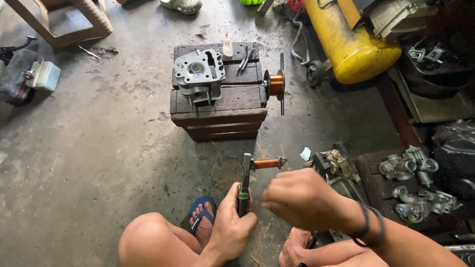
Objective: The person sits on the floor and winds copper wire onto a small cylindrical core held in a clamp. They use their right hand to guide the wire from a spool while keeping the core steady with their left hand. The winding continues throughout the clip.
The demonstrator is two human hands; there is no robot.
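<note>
Stained concrete floor [99, 148] spreads under a dark wooden crate [217, 111] that carries a grey cylinder head [199, 74] and, at its right edge, a spool of copper wire [275, 84], well apart from the hands. Nearer, the left hand [230, 227] is closed around the handles of pliers [245, 183], which clamp a small core already wrapped in copper coil [267, 163]; whether winding is complete cannot be judged. Blurred, the right hand [302, 200] has its fingers curled, and any wire pinched there is too fine to see.
</note>
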